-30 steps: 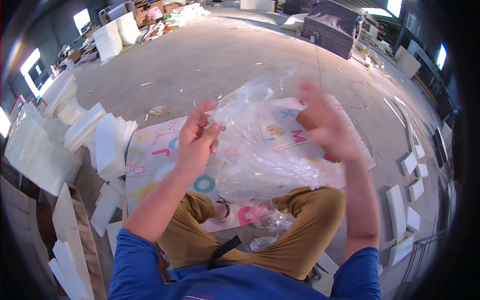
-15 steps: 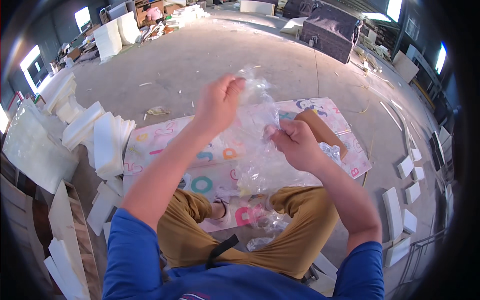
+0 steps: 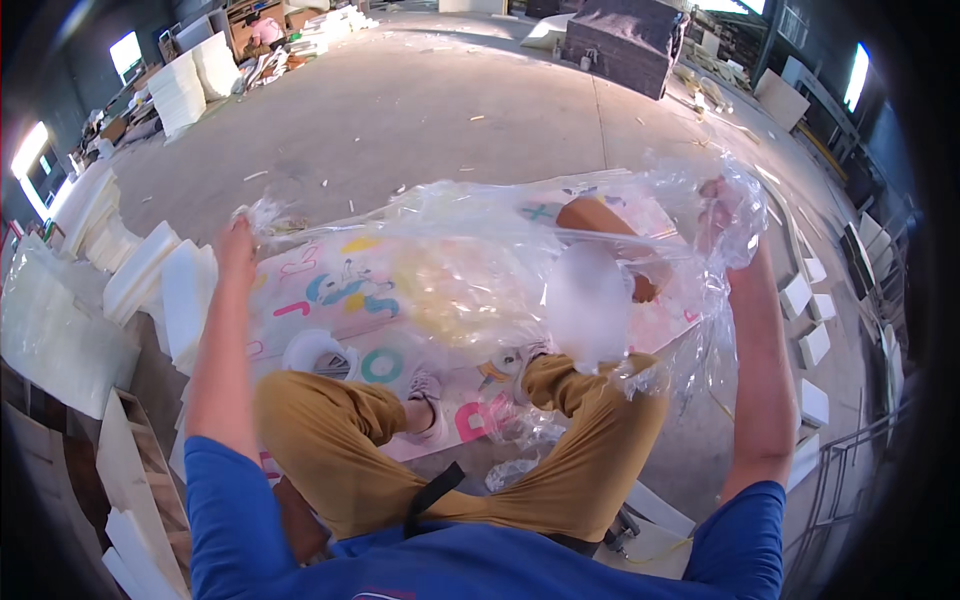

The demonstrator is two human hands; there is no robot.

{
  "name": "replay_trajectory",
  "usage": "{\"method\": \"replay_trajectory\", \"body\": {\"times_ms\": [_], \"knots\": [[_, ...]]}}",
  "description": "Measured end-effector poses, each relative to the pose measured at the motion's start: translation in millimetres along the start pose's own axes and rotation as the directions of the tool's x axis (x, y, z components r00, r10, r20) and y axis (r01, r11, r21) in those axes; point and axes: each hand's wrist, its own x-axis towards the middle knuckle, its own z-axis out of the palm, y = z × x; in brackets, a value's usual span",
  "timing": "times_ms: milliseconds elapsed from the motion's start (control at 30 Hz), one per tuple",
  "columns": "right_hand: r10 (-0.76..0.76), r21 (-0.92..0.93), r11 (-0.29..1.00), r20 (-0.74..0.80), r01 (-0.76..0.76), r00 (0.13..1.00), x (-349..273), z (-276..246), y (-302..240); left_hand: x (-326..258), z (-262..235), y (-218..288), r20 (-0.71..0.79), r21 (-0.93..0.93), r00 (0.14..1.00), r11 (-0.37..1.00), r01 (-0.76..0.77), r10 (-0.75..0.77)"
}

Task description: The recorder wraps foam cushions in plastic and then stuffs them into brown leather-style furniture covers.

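Observation:
A sheet or bag of clear plastic film (image 3: 440, 215) is stretched wide between my two hands, above a mat printed with coloured letters and pictures (image 3: 290, 290). My left hand (image 3: 238, 240) is closed on a bunched corner of the film, out at the left side of the mat. On the far right my right hand (image 3: 718, 215) grips the other end; crumpled film partly veils its fingers. A brown, rounded piece (image 3: 592, 215) lies on the mat, partly seen through the film. Near my left knee sits a white roll (image 3: 318, 352).
White foam slabs (image 3: 185, 290) pile up at the left, next to a wooden frame (image 3: 140, 440). Small white blocks (image 3: 814, 345) lie along the right. A large dark covered block (image 3: 620, 45) stands farther off. At the far left back, a person in pink (image 3: 266, 33) is by stacked material.
My hands have moved far apart, the left one to the left and down, the right one to the right and up. The bunched film between them has opened out over the mat.

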Motion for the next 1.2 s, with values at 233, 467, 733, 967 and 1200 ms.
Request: {"method": "replay_trajectory", "body": {"times_ms": [233,467,733,967,1200], "knots": [[0.031,-0.133,0.989,-0.223,-0.062,0.974,25.4,88.6,-18.8,-16.9,-38.4,26.9,0.241,-0.172,0.970,0.981,0.087,-0.043],[0.135,-0.229,0.967,0.091,-0.112,0.987,30.4,165.6,-33.6,-224.8,122.0,131.1,0.658,-0.122,0.302,0.494,-0.861,0.689],[-0.068,-0.843,0.512,0.152,0.165,0.986,61.3,63.8,-112.7,-187.1,201.4,107.2,0.873,-0.118,0.389,0.901,-0.419,0.295],[-0.211,-0.829,0.316,0.413,0.461,0.886,-25.9,146.7,-50.9,-216.9,163.6,144.0,0.827,0.093,0.426,0.658,-0.748,0.366],[0.424,-0.865,0.199,0.499,0.460,0.756,15.5,147.3,23.6,-235.3,145.3,144.7,0.759,-0.393,0.075,0.547,-0.739,0.646]]}}
